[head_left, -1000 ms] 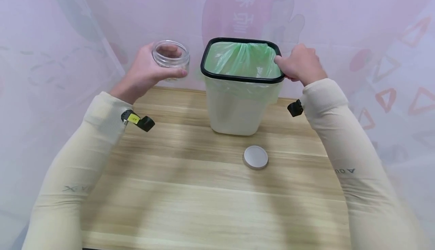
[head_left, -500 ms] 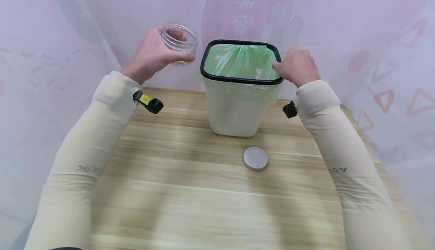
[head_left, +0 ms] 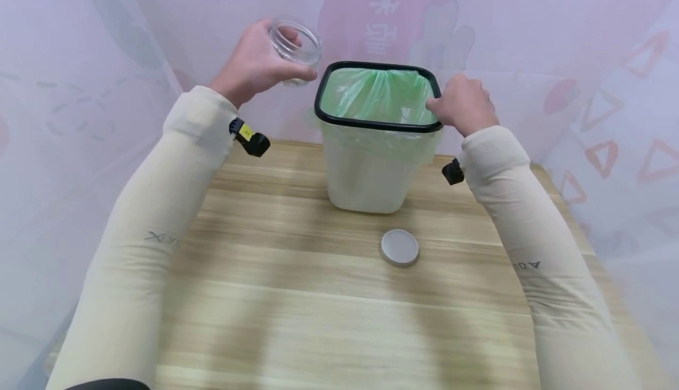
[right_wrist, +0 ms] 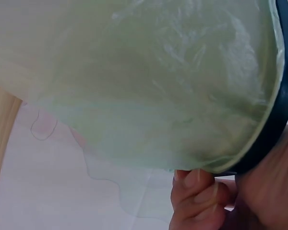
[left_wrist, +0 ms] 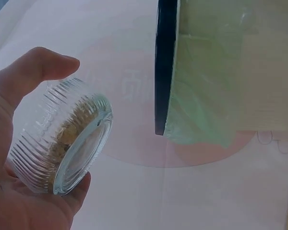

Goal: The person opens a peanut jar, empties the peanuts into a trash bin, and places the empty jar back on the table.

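My left hand [head_left: 260, 63] grips a clear ribbed glass jar [head_left: 294, 48], lidless and slightly tilted, up and to the left of the trash can [head_left: 366, 172]. In the left wrist view, brown crumbly bits [left_wrist: 69, 132] lie at the bottom of the jar. The trash can is white with a black rim [head_left: 371, 124] and a green plastic bag [head_left: 371, 92] lining it. With thumb over the rim and fingers curled below it, my right hand [head_left: 464, 104] holds the can's right side; the right wrist view shows those fingers [right_wrist: 197, 196] under the rim.
A round grey lid [head_left: 399, 247] lies on the wooden table [head_left: 297, 319] in front of the can. Behind the table hangs a pale printed curtain [head_left: 212, 1]. The table's far edge runs just behind the can.
My left hand has moved up and to the right with the jar, closer to the can, and the jar leans more. My right hand shifted slightly left early on, still holding the rim.
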The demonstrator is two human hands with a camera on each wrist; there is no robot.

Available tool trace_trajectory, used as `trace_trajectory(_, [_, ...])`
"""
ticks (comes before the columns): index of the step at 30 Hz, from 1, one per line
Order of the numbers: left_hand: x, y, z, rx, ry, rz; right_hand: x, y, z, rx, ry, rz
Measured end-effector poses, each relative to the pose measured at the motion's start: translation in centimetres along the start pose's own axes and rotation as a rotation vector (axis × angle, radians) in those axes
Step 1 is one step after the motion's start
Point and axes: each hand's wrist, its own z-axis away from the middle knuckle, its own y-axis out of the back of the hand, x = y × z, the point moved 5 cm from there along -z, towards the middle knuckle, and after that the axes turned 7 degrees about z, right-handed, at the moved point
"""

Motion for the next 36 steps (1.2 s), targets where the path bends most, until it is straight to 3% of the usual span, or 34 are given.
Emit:
trace_trajectory(13, [0.9,-0.9,-1.7,0.013,0.007,-0.049,-0.3,0.1,0.1,-0.024,-0.020,0.064])
trace_trajectory(36, [1.8,-2.7,-4.1,0.035,-0.019,-0.211,-0.8,-0.3,0.0,-0.024,-0.036,0.045])
